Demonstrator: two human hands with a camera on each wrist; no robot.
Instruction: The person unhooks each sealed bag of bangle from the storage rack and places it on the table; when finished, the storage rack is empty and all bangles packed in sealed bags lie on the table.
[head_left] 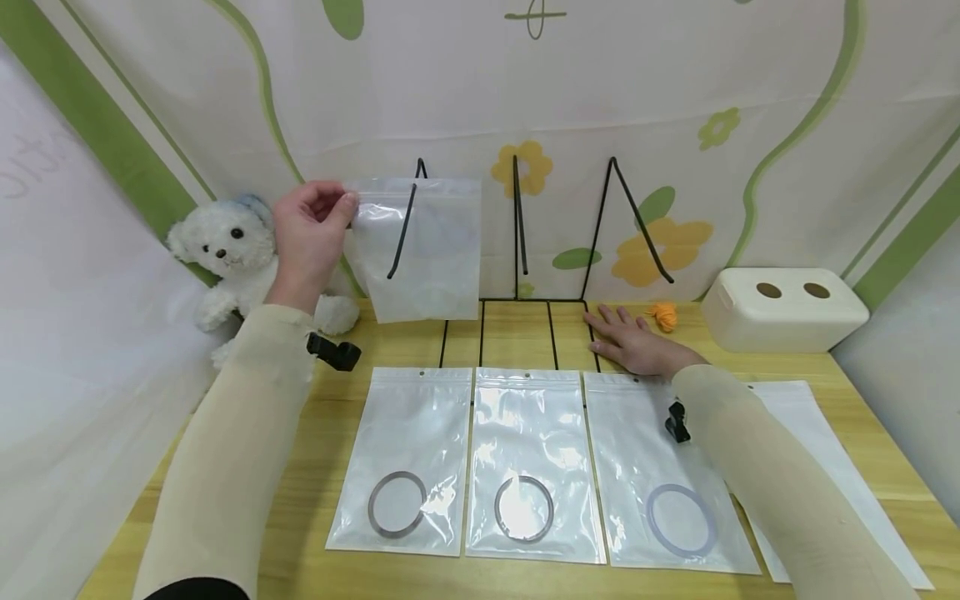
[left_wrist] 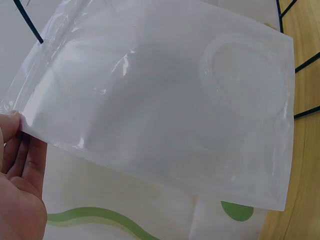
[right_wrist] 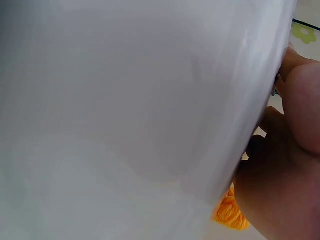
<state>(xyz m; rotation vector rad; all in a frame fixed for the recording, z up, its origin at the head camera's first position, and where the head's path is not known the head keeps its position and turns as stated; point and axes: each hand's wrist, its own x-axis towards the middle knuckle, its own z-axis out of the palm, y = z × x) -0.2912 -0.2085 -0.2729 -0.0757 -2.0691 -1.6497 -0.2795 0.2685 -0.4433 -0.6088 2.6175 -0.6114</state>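
Observation:
My left hand (head_left: 309, 242) pinches the upper left corner of a clear zip bag (head_left: 435, 258) between thumb and fingers. The bag hangs at the left prong (head_left: 403, 229) of a black wire rack, which passes through it near its top edge. In the left wrist view a faint ring shape shows through the bag's lower end. My right hand (head_left: 633, 343) rests with spread fingers on the table, touching the rack's base wire at the right. A whitish translucent sheet fills most of the right wrist view, with part of the right hand (right_wrist: 290, 165) beside it.
Three zip bags, left (head_left: 420, 417), middle (head_left: 528, 433) and right (head_left: 630, 442), lie in front, each with a ring. Another white bag (head_left: 817, 450) is partly under the right sleeve. A plush bear (head_left: 232, 242), orange yarn (head_left: 663, 316) and white box (head_left: 780, 312) stand behind.

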